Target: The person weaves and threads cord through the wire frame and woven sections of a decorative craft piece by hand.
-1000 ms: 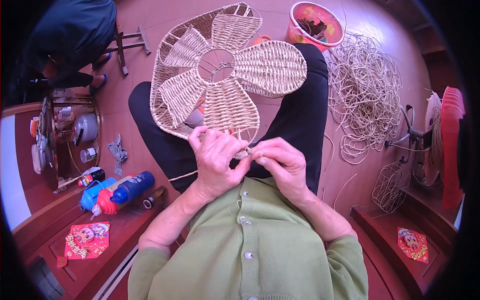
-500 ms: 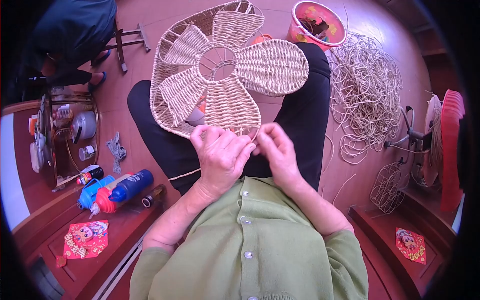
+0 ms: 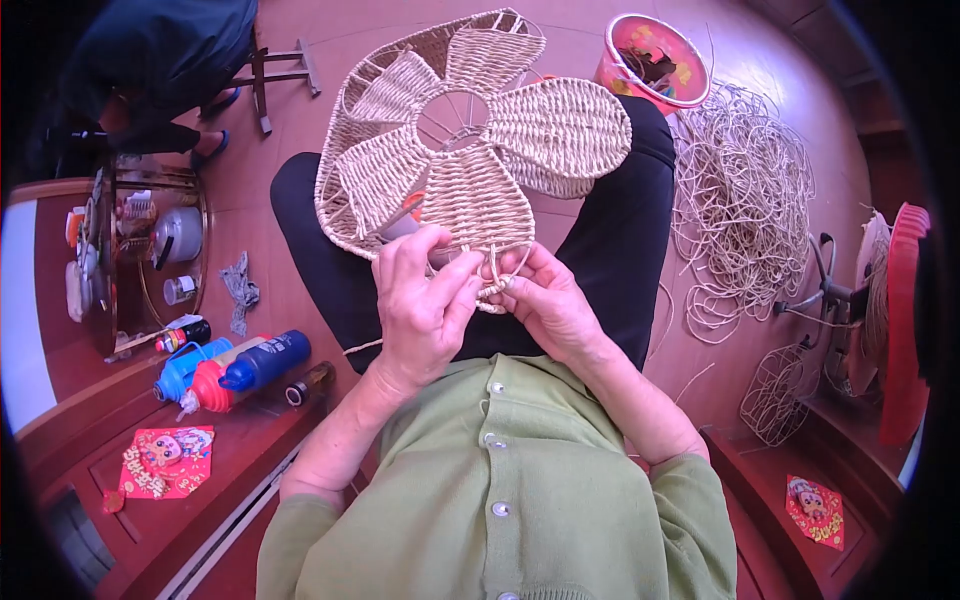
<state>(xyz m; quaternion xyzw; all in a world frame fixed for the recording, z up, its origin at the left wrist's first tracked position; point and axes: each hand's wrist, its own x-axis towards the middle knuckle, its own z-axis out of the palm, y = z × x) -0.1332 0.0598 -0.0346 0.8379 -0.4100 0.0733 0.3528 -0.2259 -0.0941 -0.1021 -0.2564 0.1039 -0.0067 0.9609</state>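
Observation:
A woven straw basket (image 3: 475,205) with flower-like petals around a round wire centre rests across my lap. Its nearest petal points toward me, with the tip still showing open strands and bare frame. My left hand (image 3: 425,305) is closed at that tip, fingers and thumb pinching the cord there. From beneath this hand a loose cord end (image 3: 362,348) sticks out to the left. On the other side, my right hand (image 3: 552,308) grips the petal's rim between thumb and fingers. What lies under the fingertips is partly hidden.
A big heap of cord (image 3: 745,205) lies on the floor at right, beside a red bucket (image 3: 700,92). Further right stands a red-rimmed stool (image 3: 905,320). Flasks (image 3: 265,360) and a glass-shelved cart (image 3: 155,250) are at left. Another person (image 3: 150,80) sits at upper left.
The right hand has turned and come in onto the petal's rim. My left fingers have lifted and opened out somewhat, exposing the tip strands. The view has shifted slightly.

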